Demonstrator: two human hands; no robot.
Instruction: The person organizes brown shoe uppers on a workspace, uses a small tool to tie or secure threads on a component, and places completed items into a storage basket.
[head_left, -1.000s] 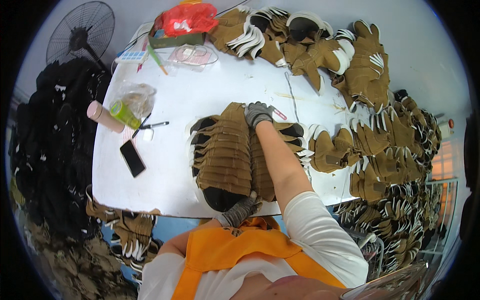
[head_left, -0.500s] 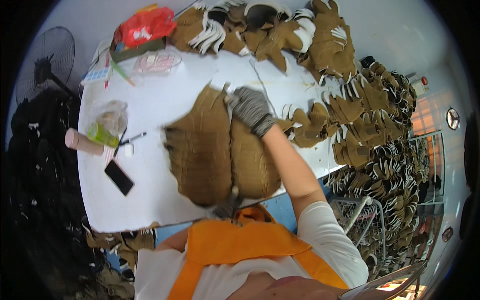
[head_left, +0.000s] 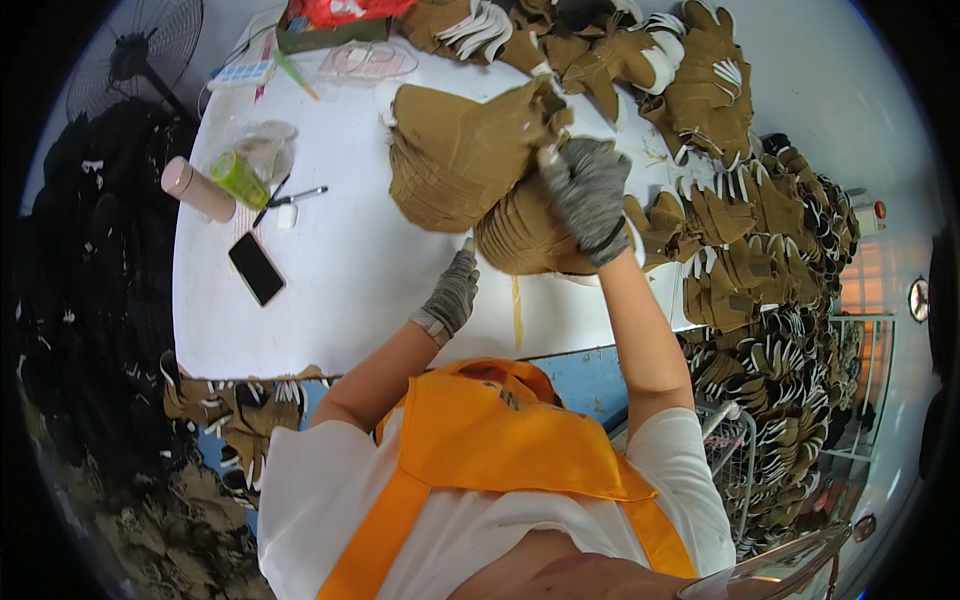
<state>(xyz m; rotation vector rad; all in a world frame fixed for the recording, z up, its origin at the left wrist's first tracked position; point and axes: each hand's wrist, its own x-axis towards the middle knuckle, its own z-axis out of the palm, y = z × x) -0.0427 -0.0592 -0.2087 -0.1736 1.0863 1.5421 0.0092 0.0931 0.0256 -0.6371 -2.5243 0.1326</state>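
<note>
Two stacks of brown, white-edged pieces stood tilted at twelve o'clock from an orange apron (head_left: 520,440), the left stack (head_left: 450,165) leaning beside and partly above the right stack (head_left: 525,230). The right hand (head_left: 590,195), in a grey knit glove, lay toward one o'clock with fingers bent over the upper edge of the right stack, seemingly grasping it; its thumb could not be made out. The left hand (head_left: 453,295), gloved alike, was between eleven and twelve, its fingers extended and holding nothing, the tips just beneath the left stack; whether they touched could not be told.

Such loose layers appeared to call for a firm grip across every edge, with the free palm pressed against the lower side so that neither stack fanned or slid.

Beneath lay a white table (head_left: 340,335). A phone (head_left: 257,269), a pink bottle (head_left: 200,190) and a green container (head_left: 240,180) occupied ten o'clock; a dark green box (head_left: 332,36) sat at eleven. More brown pieces (head_left: 700,85) were heaped at one. Beyond the table, a fan (head_left: 135,60) stood between ten and eleven, a black pile (head_left: 95,310) rose toward nine, and a wire trolley (head_left: 738,470) was near three.
</note>
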